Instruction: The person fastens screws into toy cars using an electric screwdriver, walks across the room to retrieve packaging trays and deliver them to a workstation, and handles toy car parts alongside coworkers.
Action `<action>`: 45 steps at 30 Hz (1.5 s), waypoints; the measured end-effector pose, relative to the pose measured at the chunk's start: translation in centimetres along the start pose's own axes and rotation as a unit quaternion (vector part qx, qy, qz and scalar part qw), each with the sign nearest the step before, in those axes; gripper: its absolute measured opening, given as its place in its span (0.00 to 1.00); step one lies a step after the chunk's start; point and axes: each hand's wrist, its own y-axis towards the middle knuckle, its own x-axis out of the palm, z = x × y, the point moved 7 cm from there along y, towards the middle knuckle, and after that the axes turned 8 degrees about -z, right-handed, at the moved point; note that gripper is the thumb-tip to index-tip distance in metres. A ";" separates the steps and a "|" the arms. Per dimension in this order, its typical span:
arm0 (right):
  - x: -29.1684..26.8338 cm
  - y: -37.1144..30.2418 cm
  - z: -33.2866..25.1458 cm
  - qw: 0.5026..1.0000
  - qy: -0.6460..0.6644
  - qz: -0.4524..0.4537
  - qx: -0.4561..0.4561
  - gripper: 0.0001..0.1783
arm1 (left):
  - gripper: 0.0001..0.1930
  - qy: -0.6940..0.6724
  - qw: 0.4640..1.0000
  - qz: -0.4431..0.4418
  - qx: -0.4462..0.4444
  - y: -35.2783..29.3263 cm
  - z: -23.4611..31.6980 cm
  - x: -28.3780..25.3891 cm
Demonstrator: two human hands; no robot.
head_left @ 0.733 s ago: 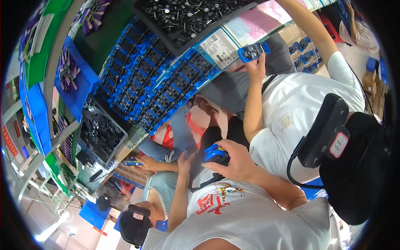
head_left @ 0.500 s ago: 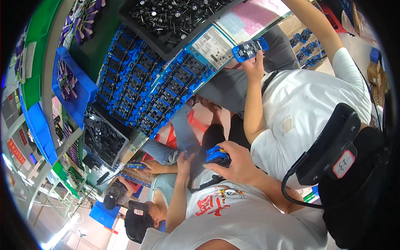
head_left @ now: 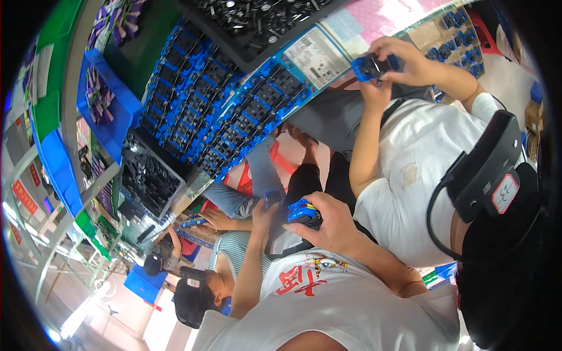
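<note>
My right hand (head_left: 335, 225) is closed round a blue toy car body (head_left: 302, 212) with red and yellow marks and a black part below it, held in front of my white shirt. To its left my left hand (head_left: 263, 220) is raised, its thumb and fingers closed on a small dark blue piece (head_left: 271, 199); blur hides its exact kind. The two hands are apart. Beyond them, rows of blue and black toy car chassis (head_left: 243, 120) cover the bench edge.
A black tray of screws and small wheel-like parts (head_left: 257, 52) stands at the far edge. Left are a blue bin (head_left: 120, 117) and a tray of black parts (head_left: 153, 181). On my right a co-worker's hands (head_left: 404, 64) hold another blue car; another co-worker (head_left: 234, 257) sits left.
The view has shifted slightly, so the bench sits further right. The right-hand co-worker has brought a second hand onto their car. My hands keep their holds, the left piece now showing more.
</note>
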 end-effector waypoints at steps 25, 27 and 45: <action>5.2 2.0 3.0 0.991 -0.076 -0.066 0.093 0.22 | 0.12 -0.158 0.987 0.012 0.028 1.3 -8.9 -2.2; 5.5 2.0 3.1 0.990 -0.078 -0.068 0.097 0.22 | 0.12 -0.149 0.988 0.010 0.030 1.4 -9.0 -2.6; 5.7 4.2 6.4 0.986 -0.062 -0.026 0.152 0.20 | 0.10 -0.180 0.983 0.003 0.042 3.1 -9.7 -4.0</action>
